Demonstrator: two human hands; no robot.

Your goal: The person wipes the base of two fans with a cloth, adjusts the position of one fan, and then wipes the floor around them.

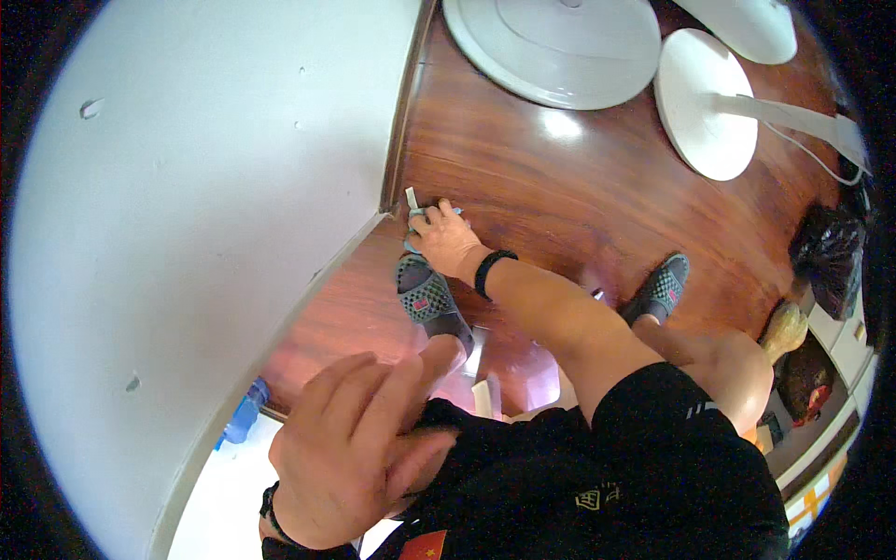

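My right hand (446, 241) reaches down to the wooden floor beside the wall's corner. Its fingers are bent over a light blue-green cloth (416, 213), mostly hidden under the palm. A small white strip (411, 198) sticks out just past the fingertips. Close below that hand is my left foot in a dark checked slipper (425, 291). My left hand (341, 443) is raised at the lower left in front of my black shirt. Its fingers are stretched out, slightly blurred, and I see nothing in it.
A white wall (215, 187) with a brown edge trim (407, 121) rises on the left. A round white base (560, 47) and a white fan-like stand (707, 105) are at the top. A black plastic bag (829, 252) lies far right, above a low shelf (821, 411) with items.
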